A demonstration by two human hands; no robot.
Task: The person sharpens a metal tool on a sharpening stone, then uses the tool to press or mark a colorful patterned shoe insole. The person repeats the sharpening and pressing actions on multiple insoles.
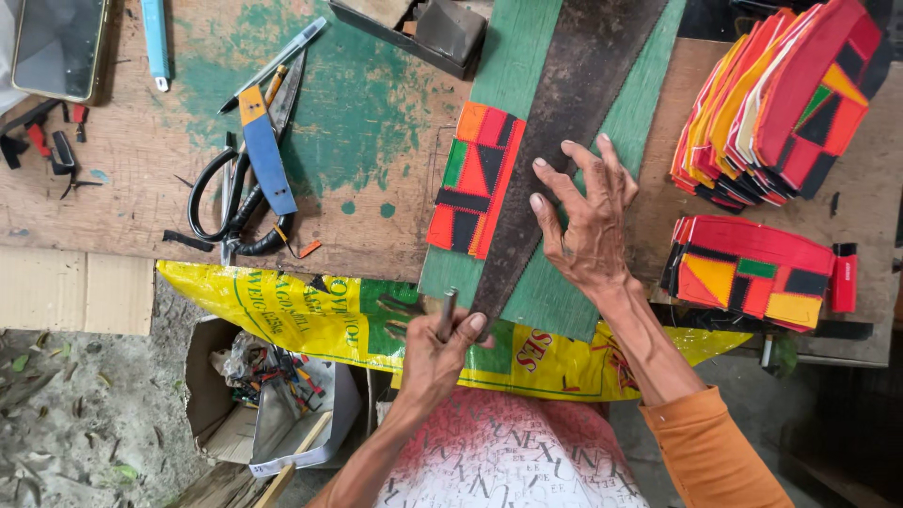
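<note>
— Where is the blade (555,141) held?

— It is pressed flat on the green board (640,113) by the right hand (588,221), fingers spread open, just beside a patchwork piece (475,179) of orange, red and black.

— And the left hand (437,348)?

— It is clenched around a thin grey tool (446,313) — perhaps a knife — at the blade's near end.

— Anything printed?

— A yellow sack (301,315) with green lettering is draped below the bench edge; stacked patchwork pieces (781,94) are piled far right.

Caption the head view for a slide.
Right hand presses a rusty saw blade beside patchwork fabric; left hand grips a small tool.
</note>
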